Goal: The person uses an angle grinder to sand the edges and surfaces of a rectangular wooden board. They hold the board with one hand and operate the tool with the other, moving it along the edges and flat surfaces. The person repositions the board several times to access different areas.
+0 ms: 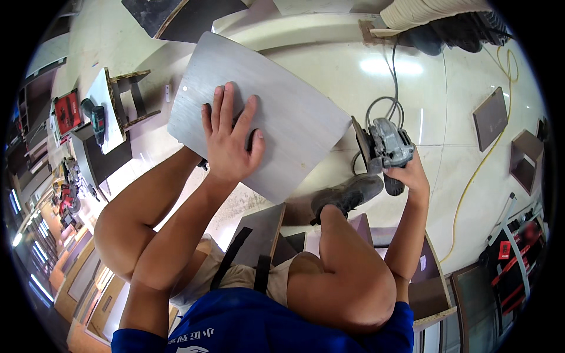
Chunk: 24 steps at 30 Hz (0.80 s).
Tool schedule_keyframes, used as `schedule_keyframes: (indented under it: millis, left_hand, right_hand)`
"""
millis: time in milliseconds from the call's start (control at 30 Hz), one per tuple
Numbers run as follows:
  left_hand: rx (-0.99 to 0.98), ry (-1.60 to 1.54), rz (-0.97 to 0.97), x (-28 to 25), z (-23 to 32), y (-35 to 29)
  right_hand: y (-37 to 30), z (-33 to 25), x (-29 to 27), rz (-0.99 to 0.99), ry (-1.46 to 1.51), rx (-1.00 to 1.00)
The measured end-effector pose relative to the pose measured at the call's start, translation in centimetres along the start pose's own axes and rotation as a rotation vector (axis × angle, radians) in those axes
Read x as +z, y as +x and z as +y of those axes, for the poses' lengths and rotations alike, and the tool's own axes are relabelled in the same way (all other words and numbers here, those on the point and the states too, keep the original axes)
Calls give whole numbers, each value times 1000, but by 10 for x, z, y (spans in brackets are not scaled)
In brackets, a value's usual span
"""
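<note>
A grey flat wooden board [294, 123] with a curved far edge slants in front of me, near my knees. My left hand [231, 144] lies on it with its fingers spread, pressing its upper face. To the right, my right hand [411, 173] is wrapped round the handle of a grey corded power tool [393, 144]. The tool's flat, dark base plate [361, 146] is turned toward the board's right corner, and I cannot tell whether they touch. Its exact kind is unclear. A dark cord [395, 76] runs from it toward the back.
A cordless drill [97, 122] rests on a white panel at the left. Dark panels [490, 119] stand at the right, near a yellow hose [471, 191]. A ribbed, cream-coloured hose [432, 13] is at the back right. My shoe [353, 194] is below the tool.
</note>
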<state>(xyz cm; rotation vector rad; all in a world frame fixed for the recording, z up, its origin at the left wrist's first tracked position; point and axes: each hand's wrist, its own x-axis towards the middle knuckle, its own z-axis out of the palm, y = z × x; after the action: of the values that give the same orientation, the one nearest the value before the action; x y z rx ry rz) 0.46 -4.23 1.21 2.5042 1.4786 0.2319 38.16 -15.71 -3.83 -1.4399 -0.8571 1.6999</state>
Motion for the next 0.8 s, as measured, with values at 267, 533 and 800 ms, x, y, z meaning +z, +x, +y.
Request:
schedule_keyframes:
  millis: [267,533,800]
  left_hand:
    - [23,0,14,6,4,3]
    - [54,14,32,11,6,2]
    - [74,15,30,11,5,2]
  right_hand:
    - [-7,38,26,160,144,28]
    - [-39,55,68,225,123,-77]
    - [-18,53,79,269,141,-33]
